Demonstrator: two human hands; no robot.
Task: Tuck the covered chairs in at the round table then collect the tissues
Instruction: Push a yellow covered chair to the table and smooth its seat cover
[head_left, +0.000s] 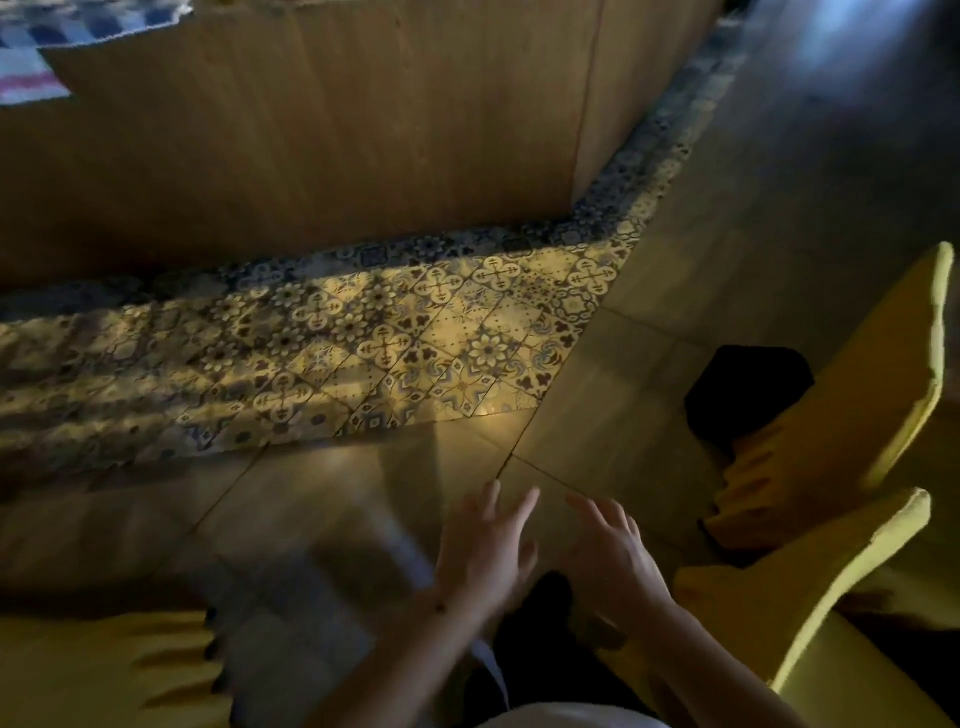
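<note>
Tiled floor (395, 338); three yellow-covered chairs (852, 395) (one partial), two hands (483, 551) empty

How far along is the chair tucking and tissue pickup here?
Nothing looks done: two yellow covered chairs stand at right and no round table is in view. In hand: nothing; the left hand and right hand are open over the floor. Left: tucking the chairs and collecting tissues, none visible.

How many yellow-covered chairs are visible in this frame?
3, all partly cropped. One chair back stands at the right edge, a second chair back is at lower right near the right hand, and a yellow cover shows at lower left. More may be out of frame.
</note>
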